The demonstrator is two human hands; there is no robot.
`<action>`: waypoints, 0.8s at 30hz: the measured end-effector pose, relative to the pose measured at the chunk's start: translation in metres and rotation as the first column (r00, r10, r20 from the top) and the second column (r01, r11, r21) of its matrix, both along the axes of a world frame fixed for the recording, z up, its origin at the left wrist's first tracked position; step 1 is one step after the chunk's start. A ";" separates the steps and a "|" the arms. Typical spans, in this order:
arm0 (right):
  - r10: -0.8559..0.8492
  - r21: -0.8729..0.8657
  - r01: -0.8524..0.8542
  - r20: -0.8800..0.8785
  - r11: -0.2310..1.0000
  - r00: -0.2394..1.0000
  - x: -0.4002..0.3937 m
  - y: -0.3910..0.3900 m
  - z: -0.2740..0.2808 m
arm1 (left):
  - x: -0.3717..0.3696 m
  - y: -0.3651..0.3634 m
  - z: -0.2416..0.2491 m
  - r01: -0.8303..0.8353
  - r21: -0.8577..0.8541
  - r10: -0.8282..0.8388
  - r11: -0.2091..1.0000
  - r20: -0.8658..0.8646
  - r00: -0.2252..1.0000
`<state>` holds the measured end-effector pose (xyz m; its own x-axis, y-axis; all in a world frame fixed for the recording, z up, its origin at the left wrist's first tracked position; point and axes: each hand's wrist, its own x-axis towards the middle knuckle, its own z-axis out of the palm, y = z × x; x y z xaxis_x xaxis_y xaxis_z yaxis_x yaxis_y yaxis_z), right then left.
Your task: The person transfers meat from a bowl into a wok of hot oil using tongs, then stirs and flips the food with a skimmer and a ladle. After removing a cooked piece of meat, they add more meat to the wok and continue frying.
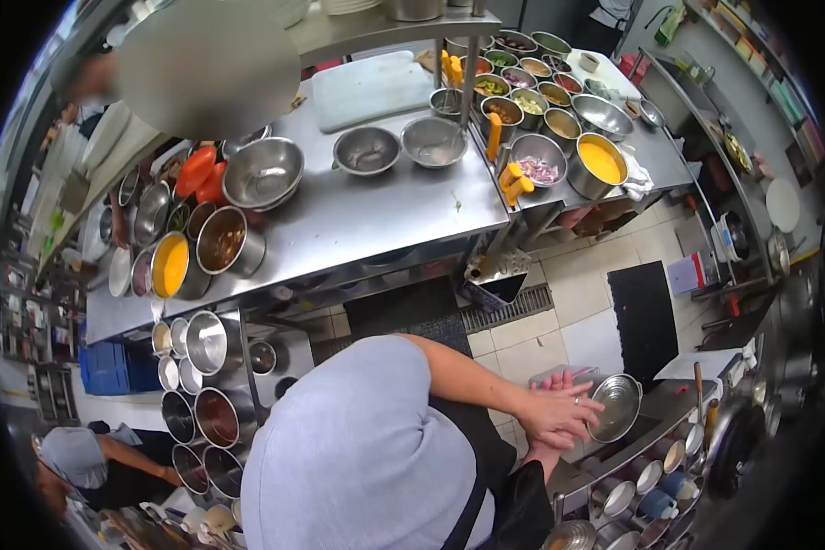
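Note:
My left hand [557, 412] lies across my right hand [544, 451], palm to palm, at the lower right. A ring shows on one left finger, and the left fingers are stretched out and slightly spread. Beneath it, the pinkish fingers of my right hand stick out at the top; its palm is covered by the left. Neither hand shows an object in it. A round metal bowl [617, 408] sits just right of the hands, and the left fingertips overlap its rim in this view.
A steel counter [385, 206] carries metal bowls, a white cutting board [374, 90] and a pot of orange liquid [170, 266]. Ingredient pots crowd the upper right. Squeeze bottles [655, 504] stand lower right. A black mat [643, 316] lies on the floor. Another person [78, 458] works lower left.

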<state>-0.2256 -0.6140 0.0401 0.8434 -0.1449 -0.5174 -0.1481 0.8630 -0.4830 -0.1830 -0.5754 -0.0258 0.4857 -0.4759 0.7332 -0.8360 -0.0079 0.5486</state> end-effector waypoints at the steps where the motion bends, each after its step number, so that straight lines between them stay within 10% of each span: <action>1: 0.011 -0.022 -0.011 0.031 1.000 0.999 -0.007 0.003 0.012 | 0.006 0.027 0.034 0.162 0.037 -0.161 0.986 -0.025 0.987; 8: 0.169 0.071 -0.191 0.236 0.979 0.957 -0.084 0.003 0.048 | -0.031 0.109 0.032 0.194 0.327 -0.210 0.925 0.016 0.978; 10: 0.242 0.008 -0.256 0.298 0.967 0.923 -0.101 -0.005 0.054 | -0.042 0.126 0.021 0.321 0.467 0.043 0.824 -0.616 0.786; 11: 0.274 -0.380 -0.157 0.278 0.912 0.921 -0.104 0.005 0.066 | -0.042 0.126 0.003 0.307 0.473 0.050 0.826 -0.604 0.796; 13: 0.313 -0.831 0.029 0.241 0.555 0.919 -0.103 0.025 0.079 | -0.050 0.121 -0.006 0.689 0.012 -0.259 0.725 -0.922 0.289; 14: 0.340 -0.828 0.032 0.264 0.559 0.903 -0.099 0.038 0.084 | -0.068 0.125 0.010 0.585 -0.131 -0.166 0.800 -0.986 0.007; 16: 0.600 -0.926 0.335 0.171 -0.172 0.781 -0.086 0.069 0.092 | -0.094 0.118 0.038 0.402 -0.591 -0.526 0.699 -0.806 -0.271; 17: 0.672 -0.801 0.499 0.170 -0.332 0.720 -0.078 0.085 0.093 | -0.107 0.125 0.083 0.333 -0.790 -0.785 0.515 -0.591 -0.186; 18: 0.707 -0.790 0.531 0.185 -0.306 0.683 -0.071 0.090 0.092 | -0.102 0.125 0.078 0.235 -0.869 -0.757 0.436 -0.495 -0.426; 20: 0.707 -0.833 0.532 0.285 -0.152 0.647 -0.062 0.090 0.084 | -0.097 0.139 0.081 0.251 -0.682 -0.672 0.687 -0.728 -0.138; 24: 0.648 -0.820 0.572 0.435 -0.002 0.625 -0.038 0.103 0.039 | -0.096 0.184 0.098 0.168 -0.618 -0.633 0.768 -0.772 0.052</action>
